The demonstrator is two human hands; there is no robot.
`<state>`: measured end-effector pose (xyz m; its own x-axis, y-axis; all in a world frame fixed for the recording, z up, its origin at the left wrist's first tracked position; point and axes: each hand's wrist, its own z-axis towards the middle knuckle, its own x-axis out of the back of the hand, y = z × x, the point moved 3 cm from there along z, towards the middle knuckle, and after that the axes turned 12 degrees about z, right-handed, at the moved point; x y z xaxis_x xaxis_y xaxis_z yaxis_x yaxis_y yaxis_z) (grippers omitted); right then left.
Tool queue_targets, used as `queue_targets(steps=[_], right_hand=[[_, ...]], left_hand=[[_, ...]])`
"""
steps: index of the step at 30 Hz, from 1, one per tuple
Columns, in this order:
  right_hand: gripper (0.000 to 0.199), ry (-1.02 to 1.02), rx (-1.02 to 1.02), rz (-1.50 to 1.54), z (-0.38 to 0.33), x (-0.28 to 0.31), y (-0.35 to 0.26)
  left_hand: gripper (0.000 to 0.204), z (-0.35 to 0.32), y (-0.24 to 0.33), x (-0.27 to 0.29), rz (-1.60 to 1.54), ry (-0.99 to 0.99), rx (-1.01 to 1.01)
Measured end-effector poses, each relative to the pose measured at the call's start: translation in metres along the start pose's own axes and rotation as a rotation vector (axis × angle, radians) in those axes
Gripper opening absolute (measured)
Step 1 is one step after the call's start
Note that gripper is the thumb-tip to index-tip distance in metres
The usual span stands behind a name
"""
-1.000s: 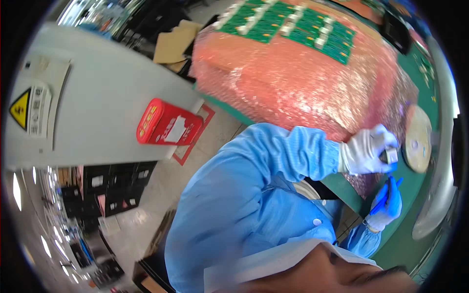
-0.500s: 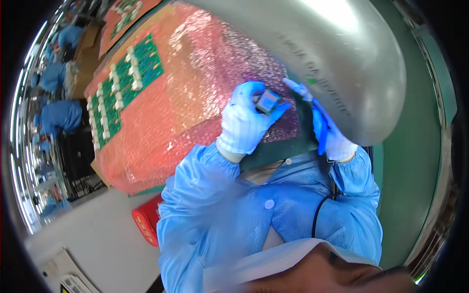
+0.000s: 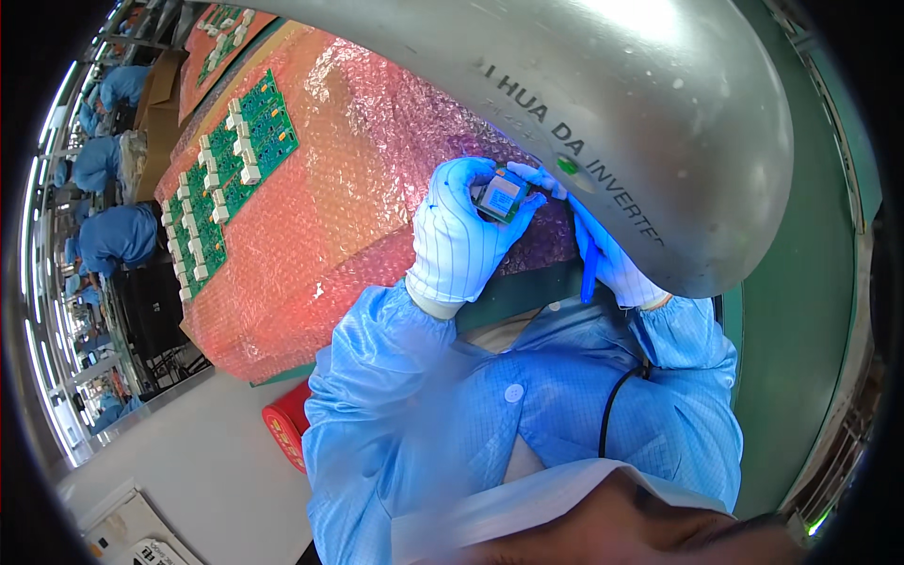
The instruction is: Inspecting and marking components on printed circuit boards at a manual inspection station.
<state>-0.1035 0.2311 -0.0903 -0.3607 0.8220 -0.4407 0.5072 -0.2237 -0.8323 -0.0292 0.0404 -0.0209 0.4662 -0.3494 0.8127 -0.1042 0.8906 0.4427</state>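
Note:
Pinched between the thumb and fingers of my left hand (image 3: 452,235), in a white striped glove, is a small square circuit module (image 3: 502,195) with a pale label on its upper face. My right hand (image 3: 617,271), also gloved, is partly covered by the big silver lamp hood (image 3: 678,122). Its fingertips reach the far right corner of the module. A slim blue pen-like stick (image 3: 589,271) points down out of this hand; its exact kind is unclear. Bluish light falls on both gloves.
Pink bubble wrap (image 3: 273,311) covers the bench on the left, with green circuit boards (image 3: 268,122) bearing white connectors on it. A red object (image 3: 287,424) sits beside my left sleeve. Green surface (image 3: 800,311) lies to the right. Several people in blue work at far left.
The module has moved slightly left and its labelled face shows more clearly. My right hand has come left, bringing its fingertips to the module. The view has shifted a little.

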Motion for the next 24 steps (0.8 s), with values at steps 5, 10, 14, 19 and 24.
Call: queue_targets(steps=[5,10,14,19,24], right_hand=[[0.034,-0.064,-0.22,1.385,-0.003,-0.049,-0.016],[0.036,-0.175,0.13,0.226,-0.003,-0.065,-0.037],[0.032,0.063,-0.073,0.664,-0.02,-0.083,-0.063],[0.028,-0.088,0.323,-1.095,-0.023,-0.053,-0.064],[0.025,-0.108,0.826,-1.091,-0.024,-0.034,-0.032]], left_hand=[[0.06,-0.001,0.001,0.001,0.014,0.015,0.021],[0.06,0.001,0.007,0.003,0.074,0.072,0.001],[0.059,0.0,0.002,0.0,0.006,0.055,0.012],[0.058,-0.001,0.001,-0.001,0.07,0.004,-0.001],[0.058,-0.002,0.0,-0.002,0.034,0.02,0.001]])
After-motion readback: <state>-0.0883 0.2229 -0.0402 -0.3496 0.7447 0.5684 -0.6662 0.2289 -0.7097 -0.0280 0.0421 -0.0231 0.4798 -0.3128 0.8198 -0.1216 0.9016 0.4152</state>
